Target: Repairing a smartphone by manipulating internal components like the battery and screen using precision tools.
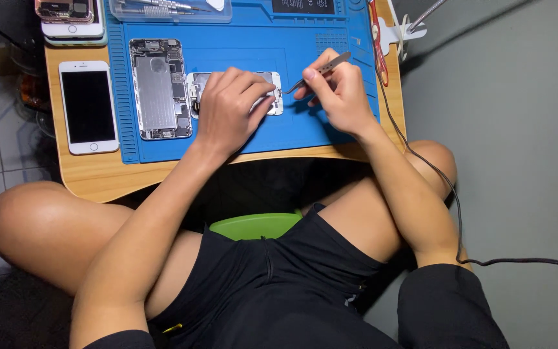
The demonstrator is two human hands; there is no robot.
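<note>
My left hand (230, 106) rests flat over a white phone screen panel (275, 97) lying on the blue repair mat (311, 123), pinning it down. My right hand (338, 90) grips metal tweezers (318, 71), their tip pointing at the panel's right end. An opened phone body (159, 88) with bare internals lies on the mat just left of my left hand.
A white phone (88, 106) lies face up on the wooden table (98, 178) at left. More phones (72, 19) are stacked at the top left. A clear tool tray (169, 10) sits at the mat's top. A black cable (453, 213) runs down the right side.
</note>
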